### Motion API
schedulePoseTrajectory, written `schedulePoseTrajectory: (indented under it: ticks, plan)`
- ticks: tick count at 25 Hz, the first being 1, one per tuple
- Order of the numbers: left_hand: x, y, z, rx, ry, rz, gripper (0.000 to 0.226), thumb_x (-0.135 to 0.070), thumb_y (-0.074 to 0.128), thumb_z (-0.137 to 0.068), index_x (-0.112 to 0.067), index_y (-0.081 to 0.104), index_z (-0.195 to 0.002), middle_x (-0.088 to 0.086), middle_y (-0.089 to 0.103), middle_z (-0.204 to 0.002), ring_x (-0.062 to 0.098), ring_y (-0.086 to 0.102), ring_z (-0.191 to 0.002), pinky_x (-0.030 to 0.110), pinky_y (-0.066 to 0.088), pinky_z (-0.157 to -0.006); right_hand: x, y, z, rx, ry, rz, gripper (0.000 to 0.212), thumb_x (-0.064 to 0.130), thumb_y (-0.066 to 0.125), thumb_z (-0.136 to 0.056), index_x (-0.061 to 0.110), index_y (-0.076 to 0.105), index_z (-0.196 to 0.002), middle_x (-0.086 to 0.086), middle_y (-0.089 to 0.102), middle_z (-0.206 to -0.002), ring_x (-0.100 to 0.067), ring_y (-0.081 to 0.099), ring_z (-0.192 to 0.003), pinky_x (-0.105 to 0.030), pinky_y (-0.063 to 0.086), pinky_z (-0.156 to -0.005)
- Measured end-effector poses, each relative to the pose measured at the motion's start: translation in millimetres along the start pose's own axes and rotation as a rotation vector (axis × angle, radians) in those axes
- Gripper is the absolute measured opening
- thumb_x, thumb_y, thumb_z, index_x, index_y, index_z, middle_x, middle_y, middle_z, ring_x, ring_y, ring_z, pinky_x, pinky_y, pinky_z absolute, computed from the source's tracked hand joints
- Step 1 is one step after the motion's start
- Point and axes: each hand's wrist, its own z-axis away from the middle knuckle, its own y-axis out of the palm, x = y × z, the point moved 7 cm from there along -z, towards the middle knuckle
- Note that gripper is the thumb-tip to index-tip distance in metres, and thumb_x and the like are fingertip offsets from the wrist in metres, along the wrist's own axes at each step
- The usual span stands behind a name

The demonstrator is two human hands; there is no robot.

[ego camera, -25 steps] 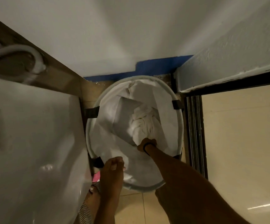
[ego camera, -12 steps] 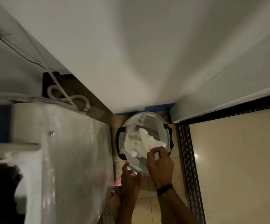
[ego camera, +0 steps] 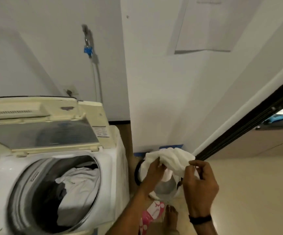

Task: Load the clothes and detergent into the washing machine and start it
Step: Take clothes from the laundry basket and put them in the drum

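Observation:
A white garment (ego camera: 173, 158) is bunched up above the laundry basket (ego camera: 164, 187). My left hand (ego camera: 154, 170) grips its left side and my right hand (ego camera: 200, 182) pinches its right side. The basket stands on the floor in the corner, to the right of the top-loading washing machine (ego camera: 113, 167). The machine's lid (ego camera: 42, 133) stands raised, and its drum (ego camera: 57, 192) holds white and dark clothes (ego camera: 79, 182). No detergent is visible.
A pink and white packet (ego camera: 151, 214) lies on the tiled floor beside my bare foot (ego camera: 170, 217). A hose with a blue fitting (ego camera: 88, 50) runs down the wall behind the machine. A dark sliding-door track (ego camera: 239, 129) borders the right side.
The view rose from looking down into the basket to facing the open machine. My right hand pulled the white garment up out of the basket, and my left hand left the rim to grip it.

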Motion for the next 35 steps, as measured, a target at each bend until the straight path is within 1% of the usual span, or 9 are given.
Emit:
schedulePoseTrajectory:
  ticks: [5, 9, 11, 16, 19, 23, 27, 31, 35]
  plan:
    - [-58, 2, 25, 0.101, 0.083, -0.023, 0.034, -0.003, 0.051, -0.095, -0.005, 0.057, -0.128, 0.009, 0.067, -0.118, 0.019, 0.067, -0.099, 0.035, 0.058, -0.090, -18, -17, 23, 0.069, 0.136, 0.105, 0.017, 0.018, 0.061, -0.089, 0.012, 0.063, -0.105, -0.005, 0.066, -0.084, -0.016, 0.057, -0.068, -0.015, 0.036, -0.055]
    - [-94, 15, 50, 0.018, 0.082, -0.082, 0.023, -0.025, 0.052, -0.099, -0.012, 0.064, -0.114, 0.007, 0.069, -0.106, 0.009, 0.061, -0.076, 0.019, 0.051, -0.062, -58, -17, 30, 0.172, 0.307, 0.035, 0.045, 0.032, 0.068, -0.082, 0.013, 0.056, -0.122, -0.009, 0.067, -0.092, -0.021, 0.064, -0.079, -0.023, 0.048, -0.058]
    - [-96, 22, 64, 0.039, 0.069, -0.033, 0.028, -0.022, 0.052, -0.100, -0.011, 0.062, -0.123, 0.006, 0.068, -0.112, 0.008, 0.059, -0.076, 0.019, 0.051, -0.064, -85, -16, 31, 0.219, 0.458, -0.021, 0.063, 0.047, 0.073, -0.074, 0.017, 0.054, -0.125, -0.015, 0.064, -0.108, -0.028, 0.063, -0.090, -0.028, 0.053, -0.065]
    - [-88, 31, 95, 0.123, 0.055, 0.253, 0.026, -0.025, 0.053, -0.097, -0.017, 0.066, -0.118, 0.005, 0.074, -0.102, 0.020, 0.066, -0.087, 0.033, 0.058, -0.073, -92, 11, 60, 0.473, 1.020, -0.895, 0.077, 0.068, 0.056, -0.078, 0.022, 0.048, -0.138, -0.009, 0.062, -0.108, -0.030, 0.060, -0.096, -0.049, 0.052, -0.085]
    - [-76, 24, 113, 0.088, 0.030, 0.336, 0.028, -0.030, 0.053, -0.096, -0.017, 0.069, -0.115, 0.004, 0.074, -0.099, 0.021, 0.065, -0.085, 0.032, 0.056, -0.071, -71, 16, 61, 0.542, 1.028, -1.207, 0.063, 0.060, 0.044, -0.092, 0.017, 0.048, -0.139, -0.013, 0.064, -0.120, -0.034, 0.063, -0.106, -0.054, 0.048, -0.093]
    - [-57, -21, 130, -0.125, 0.034, 0.377, 0.018, -0.029, 0.056, -0.097, -0.017, 0.069, -0.100, 0.004, 0.072, -0.090, 0.021, 0.065, -0.083, 0.039, 0.058, -0.079, -43, 22, 68, 0.575, 0.976, -1.179, 0.052, 0.040, 0.049, -0.099, 0.014, 0.043, -0.144, -0.015, 0.043, -0.149, -0.035, 0.042, -0.136, -0.053, 0.034, -0.112]
    - [-36, -89, 155, -0.268, 0.037, 0.299, 0.021, -0.033, 0.053, -0.095, -0.019, 0.068, -0.100, 0.003, 0.071, -0.089, 0.017, 0.063, -0.077, 0.026, 0.056, -0.065, 5, 53, 90, 0.666, 0.936, -1.182, 0.042, 0.041, 0.046, -0.100, 0.013, 0.063, -0.126, -0.011, 0.066, -0.125, -0.027, 0.066, -0.108, -0.041, 0.056, -0.089]
    - [3, -150, 201, -0.221, 0.021, 0.503, 0.031, -0.042, 0.058, -0.093, -0.027, 0.064, -0.119, 0.006, 0.070, -0.116, 0.029, 0.065, -0.107, 0.047, 0.056, -0.091, 48, 101, 140, 0.841, 0.955, -1.141, 0.043, 0.039, 0.048, -0.096, 0.017, 0.050, -0.133, -0.005, 0.057, -0.127, -0.019, 0.051, -0.122, -0.035, 0.042, -0.105]
    - [21, -232, 231, -0.187, 0.085, 0.746, 0.036, -0.044, 0.049, -0.098, -0.020, 0.070, -0.116, 0.015, 0.073, -0.113, 0.034, 0.068, -0.099, 0.051, 0.056, -0.085, 88, 168, 198, 0.982, 0.595, -0.730, 0.022, 0.027, 0.038, -0.104, 0.016, 0.057, -0.104, -0.004, 0.062, -0.096, -0.016, 0.058, -0.095, -0.028, 0.056, -0.079]
